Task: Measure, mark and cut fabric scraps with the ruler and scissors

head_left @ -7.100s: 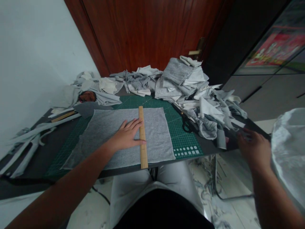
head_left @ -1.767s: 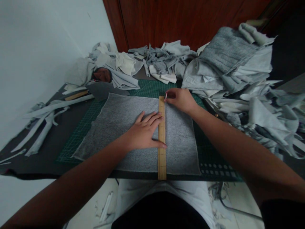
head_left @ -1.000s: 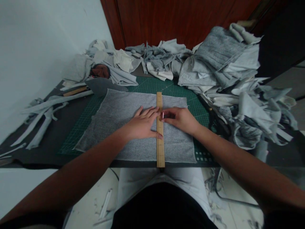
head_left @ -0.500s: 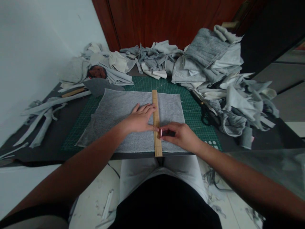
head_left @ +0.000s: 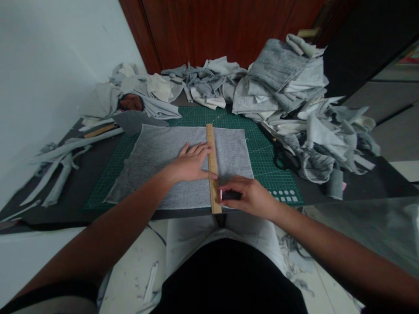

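Observation:
A grey fabric sheet [head_left: 157, 165] lies flat on a green cutting mat [head_left: 262, 152]. A wooden ruler [head_left: 211, 148] runs across the fabric from its far edge to its near edge. My left hand [head_left: 188, 163] lies flat with fingers stretched out, pressing the ruler and fabric down. My right hand [head_left: 248, 196] is closed in a pinch on a small pink marker [head_left: 221, 194], its tip against the ruler's right edge near the fabric's front edge.
Piles of grey and white cloth scraps [head_left: 294, 96] crowd the back and right of the table. Black scissors [head_left: 283, 157] lie on the mat's right side. Fabric strips [head_left: 59, 157] and a second wooden ruler [head_left: 98, 130] rest at the left. A red-brown door [head_left: 222, 26] stands behind.
My right hand has slid the marker along the ruler's right edge from the far end of the fabric toward me. The left hand has stayed pressed on the ruler.

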`<state>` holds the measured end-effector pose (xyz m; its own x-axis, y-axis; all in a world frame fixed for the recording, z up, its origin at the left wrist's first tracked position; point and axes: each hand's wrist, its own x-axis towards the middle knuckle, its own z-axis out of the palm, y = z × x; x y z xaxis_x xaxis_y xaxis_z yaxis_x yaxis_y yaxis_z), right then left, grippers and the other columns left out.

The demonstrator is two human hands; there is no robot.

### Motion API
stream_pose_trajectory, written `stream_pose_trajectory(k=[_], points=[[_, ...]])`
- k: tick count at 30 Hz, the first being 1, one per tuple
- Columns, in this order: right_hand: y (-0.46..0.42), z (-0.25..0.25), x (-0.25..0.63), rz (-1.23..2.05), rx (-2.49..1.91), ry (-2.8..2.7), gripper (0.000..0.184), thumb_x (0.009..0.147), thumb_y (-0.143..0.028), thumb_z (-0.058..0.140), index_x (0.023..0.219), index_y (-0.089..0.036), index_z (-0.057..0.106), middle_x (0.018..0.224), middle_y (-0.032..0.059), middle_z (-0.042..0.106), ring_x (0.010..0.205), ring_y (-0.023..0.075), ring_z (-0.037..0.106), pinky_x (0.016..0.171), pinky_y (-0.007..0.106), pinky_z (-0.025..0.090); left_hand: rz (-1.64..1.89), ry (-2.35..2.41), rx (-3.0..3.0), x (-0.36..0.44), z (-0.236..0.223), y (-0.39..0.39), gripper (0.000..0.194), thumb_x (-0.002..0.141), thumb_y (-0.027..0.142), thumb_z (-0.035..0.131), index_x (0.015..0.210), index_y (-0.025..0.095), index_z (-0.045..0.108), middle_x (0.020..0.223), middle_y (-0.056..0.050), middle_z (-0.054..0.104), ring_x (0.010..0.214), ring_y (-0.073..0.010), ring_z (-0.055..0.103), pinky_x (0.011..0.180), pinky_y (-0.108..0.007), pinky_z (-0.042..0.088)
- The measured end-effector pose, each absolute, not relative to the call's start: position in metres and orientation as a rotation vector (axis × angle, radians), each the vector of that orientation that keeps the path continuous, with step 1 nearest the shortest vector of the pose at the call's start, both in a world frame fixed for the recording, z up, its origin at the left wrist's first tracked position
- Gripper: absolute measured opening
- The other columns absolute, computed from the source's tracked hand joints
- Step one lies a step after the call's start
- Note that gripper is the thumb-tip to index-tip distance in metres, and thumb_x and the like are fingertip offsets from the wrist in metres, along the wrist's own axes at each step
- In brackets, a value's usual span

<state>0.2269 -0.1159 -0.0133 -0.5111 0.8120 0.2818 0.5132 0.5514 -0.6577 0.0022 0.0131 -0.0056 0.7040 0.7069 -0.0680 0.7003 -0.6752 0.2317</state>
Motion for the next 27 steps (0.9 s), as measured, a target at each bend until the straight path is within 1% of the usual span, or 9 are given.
stream_pose_trajectory(k=[4, 10, 14, 19, 23, 27], points=[[-0.121, -0.014, 0.227, 0.664, -1.026, -2.209, 0.031, 0.091, -0.034, 0.076, 0.115, -0.015, 0.073, 0.095, 0.0066, 0.075, 0.090, 0.0195, 0.068, 0.079, 0.032, 0.053, 0.013, 1.143, 2.661, 0.003, -0.005, 0.012, 0.102, 0.081, 0.078, 0.060, 0.158, 0.017, 0.032, 0.169, -0.018, 0.028, 0.157, -0.0355, 0.021, 0.127, -0.057, 0.004], [-0.128, -0.015, 0.226, 0.687, -0.971, -2.191, 0.032, 0.092, -0.034, 0.075, 0.119, -0.018, 0.072, 0.099, 0.0060, 0.075, 0.093, 0.0205, 0.067, 0.081, 0.034, 0.055, 0.077, 1.101, 2.687, 0.001, -0.007, 0.013, 0.097, 0.083, 0.077, 0.059, 0.155, 0.018, 0.036, 0.167, -0.017, 0.033, 0.155, -0.0355, 0.025, 0.127, -0.056, 0.004], [-0.132, -0.017, 0.226, 0.682, -0.919, -2.159, 0.033, 0.092, -0.034, 0.075, 0.121, -0.018, 0.071, 0.100, 0.0065, 0.075, 0.095, 0.0209, 0.067, 0.083, 0.036, 0.055, 0.088, 1.101, 2.691, 0.000, -0.009, 0.014, 0.098, 0.083, 0.077, 0.059, 0.156, 0.018, 0.035, 0.166, -0.017, 0.033, 0.155, -0.0356, 0.025, 0.127, -0.055, 0.003], [-0.137, -0.019, 0.225, 0.709, -0.905, -2.157, 0.034, 0.090, -0.030, 0.077, 0.121, -0.017, 0.071, 0.102, 0.0071, 0.075, 0.096, 0.0212, 0.066, 0.082, 0.035, 0.055, 0.067, 1.113, 2.687, 0.001, -0.009, 0.014, 0.098, 0.083, 0.078, 0.058, 0.157, 0.018, 0.034, 0.167, -0.017, 0.032, 0.156, -0.0353, 0.024, 0.127, -0.055, 0.002], [-0.137, -0.020, 0.227, 0.743, -0.863, -2.145, 0.035, 0.089, -0.031, 0.078, 0.120, -0.017, 0.072, 0.098, 0.0071, 0.075, 0.093, 0.0201, 0.067, 0.082, 0.034, 0.055, 0.044, 1.124, 2.683, 0.002, -0.007, 0.013, 0.100, 0.083, 0.079, 0.057, 0.158, 0.019, 0.032, 0.168, -0.017, 0.030, 0.156, -0.0362, 0.023, 0.127, -0.056, 0.003], [-0.133, -0.019, 0.234, 0.933, -0.814, -2.058, 0.037, 0.082, -0.034, 0.085, 0.114, -0.018, 0.075, 0.092, 0.0047, 0.076, 0.088, 0.0168, 0.069, 0.079, 0.030, 0.054, 0.031, 1.124, 2.673, 0.003, -0.005, 0.013, 0.101, 0.082, 0.078, 0.060, 0.157, 0.016, 0.032, 0.167, -0.019, 0.030, 0.156, -0.0369, 0.022, 0.127, -0.059, 0.003]])
